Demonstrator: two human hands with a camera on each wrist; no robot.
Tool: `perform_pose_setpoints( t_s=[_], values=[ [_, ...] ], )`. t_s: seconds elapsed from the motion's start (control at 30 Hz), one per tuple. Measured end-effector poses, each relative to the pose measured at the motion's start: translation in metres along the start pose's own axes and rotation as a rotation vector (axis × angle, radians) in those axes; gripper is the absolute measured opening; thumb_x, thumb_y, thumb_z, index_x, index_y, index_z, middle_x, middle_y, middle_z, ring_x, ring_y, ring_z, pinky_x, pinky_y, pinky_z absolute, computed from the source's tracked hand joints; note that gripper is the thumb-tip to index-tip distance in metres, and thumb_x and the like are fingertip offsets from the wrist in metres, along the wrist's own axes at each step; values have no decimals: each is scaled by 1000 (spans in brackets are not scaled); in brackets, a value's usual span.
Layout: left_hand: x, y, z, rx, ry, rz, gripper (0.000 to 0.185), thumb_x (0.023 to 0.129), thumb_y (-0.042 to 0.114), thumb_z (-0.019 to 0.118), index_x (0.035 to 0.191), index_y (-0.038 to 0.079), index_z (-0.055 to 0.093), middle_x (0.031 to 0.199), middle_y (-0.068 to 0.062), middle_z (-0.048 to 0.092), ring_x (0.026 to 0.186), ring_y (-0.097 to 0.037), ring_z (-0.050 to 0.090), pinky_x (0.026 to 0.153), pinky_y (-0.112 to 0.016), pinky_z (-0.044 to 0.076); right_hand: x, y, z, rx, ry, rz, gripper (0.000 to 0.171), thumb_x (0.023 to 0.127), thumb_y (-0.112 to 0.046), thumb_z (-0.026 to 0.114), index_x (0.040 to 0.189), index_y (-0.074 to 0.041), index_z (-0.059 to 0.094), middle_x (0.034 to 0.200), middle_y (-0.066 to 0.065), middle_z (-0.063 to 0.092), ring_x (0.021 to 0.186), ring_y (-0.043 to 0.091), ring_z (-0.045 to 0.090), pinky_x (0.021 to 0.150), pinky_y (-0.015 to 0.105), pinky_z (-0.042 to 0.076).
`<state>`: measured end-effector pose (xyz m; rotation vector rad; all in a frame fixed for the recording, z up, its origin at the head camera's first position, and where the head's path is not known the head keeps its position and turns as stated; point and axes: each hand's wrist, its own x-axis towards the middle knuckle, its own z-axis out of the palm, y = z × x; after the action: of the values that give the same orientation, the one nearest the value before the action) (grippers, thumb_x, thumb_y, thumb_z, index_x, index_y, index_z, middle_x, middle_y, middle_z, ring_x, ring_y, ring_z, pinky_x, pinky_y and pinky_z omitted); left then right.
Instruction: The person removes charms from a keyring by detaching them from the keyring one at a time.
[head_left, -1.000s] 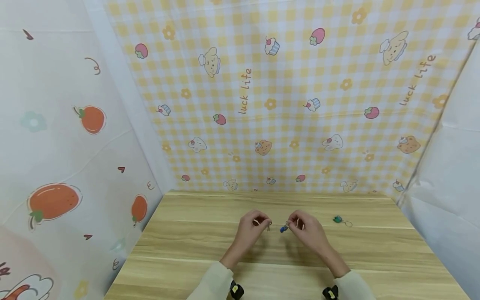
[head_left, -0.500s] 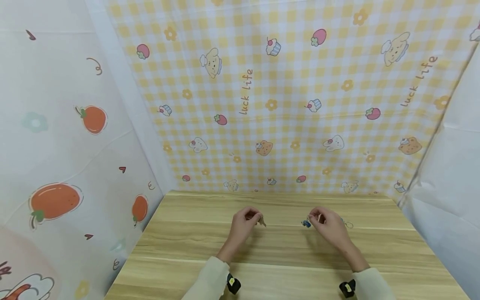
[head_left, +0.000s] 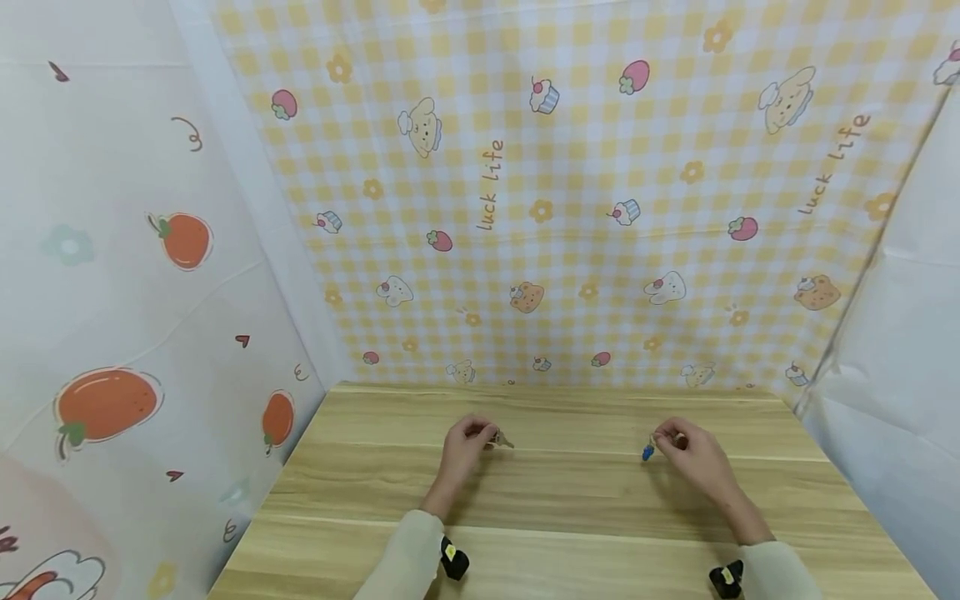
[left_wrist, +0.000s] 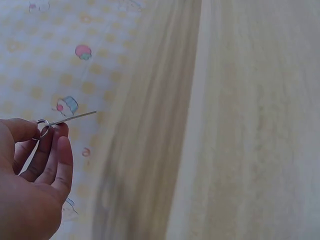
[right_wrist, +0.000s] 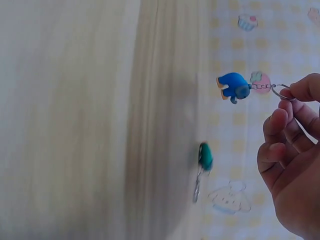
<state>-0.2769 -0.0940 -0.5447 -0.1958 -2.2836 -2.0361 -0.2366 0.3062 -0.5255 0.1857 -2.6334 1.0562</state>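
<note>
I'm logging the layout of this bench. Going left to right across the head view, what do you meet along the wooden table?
Left hand → small key on a ring that it pinches → blue charm hanging from a ring → right hand pinching that ring.

Both arms wear long, loose sleeves of a pale cream cloth, plain and unpatterned, which end at the wrists and leave the hands bare. The left hand (head_left: 462, 444) and the right hand (head_left: 693, 457) carry no rings, gloves or watches that can be seen. Strapped at each wrist, just at the cuff, sits a small black device: the left wrist device (head_left: 453, 558) and the right wrist device (head_left: 725, 577), each with a little yellow mark on its dark casing. In the wrist views the fingernails look short and unpainted, and the fingers (left_wrist: 59, 159) are bare.
</note>
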Motion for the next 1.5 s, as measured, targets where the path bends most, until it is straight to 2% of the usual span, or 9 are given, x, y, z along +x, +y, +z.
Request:
perform_pose_setpoints(
  t_s=[0.17, 0.33, 0.43, 0.57, 0.73, 0.87, 0.97, 1.23, 1.5],
  values=[
    [1, -13, -8, 19, 34, -20, 17, 106, 11, 67, 111, -5, 70, 110, -23, 74, 94, -21, 73, 87, -38, 63, -5, 13, -8, -9, -21, 35, 13, 106, -18, 67, 105, -8, 74, 88, 3, 68, 67, 3, 53, 59, 25, 42],
    [2, -19, -14, 14, 45, -53, 18, 105, 10, 68, 111, -6, 71, 110, -25, 74, 95, -27, 73, 84, -36, 64, -9, 27, -17, -33, -20, 66, 17, 107, -19, 65, 109, -5, 75, 92, 4, 71, 69, 2, 54, 60, 26, 43],
    [2, -21, -17, 17, 50, -73, 18, 104, 8, 68, 110, -8, 70, 108, -25, 73, 90, -24, 72, 79, -33, 65, -11, 34, -22, -51, -14, 80, 18, 107, -20, 64, 109, -5, 74, 94, 4, 72, 72, 0, 54, 63, 25, 45],
    [4, -23, -20, 74, 60, -82, 16, 104, 8, 68, 108, -7, 71, 102, -20, 74, 84, -16, 69, 74, -27, 62, -14, 41, -28, -71, -3, 103, 19, 107, -21, 65, 107, -5, 74, 95, 3, 72, 76, -4, 55, 67, 24, 48],
    [6, -22, -24, 177, 80, -52, 12, 101, 8, 70, 103, -3, 73, 94, -13, 73, 80, -13, 65, 71, -23, 57, -17, 46, -33, -96, -18, 133, 19, 106, -20, 64, 106, -4, 74, 97, 5, 73, 83, 3, 60, 71, 24, 50],
    [6, -22, -26, 283, 95, -29, 11, 100, 8, 70, 100, -2, 73, 94, -12, 72, 83, -14, 62, 72, -22, 52, -18, 51, -38, -115, -65, 166, 21, 107, -20, 62, 107, -2, 73, 99, 9, 74, 87, 15, 64, 71, 27, 50],
    [5, -22, -28, 343, 99, -30, 10, 100, 9, 71, 99, -1, 74, 94, -11, 73, 84, -15, 61, 73, -23, 50, -18, 55, -42, -119, -113, 222, 27, 108, -23, 59, 111, 1, 71, 98, 10, 75, 84, 17, 63, 70, 30, 48],
    [8, -26, -35, 423, 109, 4, 7, 97, 6, 72, 93, 0, 74, 88, -9, 71, 80, -14, 59, 71, -25, 49, -18, 65, -50, -150, -208, 345, 35, 107, -26, 54, 112, 6, 69, 86, 6, 70, 74, 18, 59, 65, 34, 45],
    [10, -26, -45, 469, 108, 17, 5, 97, -2, 69, 98, -5, 72, 92, -14, 70, 80, -18, 61, 68, -25, 51, -20, 69, -50, -173, -196, 363, 34, 105, -26, 56, 112, 6, 68, 87, 10, 70, 77, 20, 60, 67, 34, 44]
  ],
)
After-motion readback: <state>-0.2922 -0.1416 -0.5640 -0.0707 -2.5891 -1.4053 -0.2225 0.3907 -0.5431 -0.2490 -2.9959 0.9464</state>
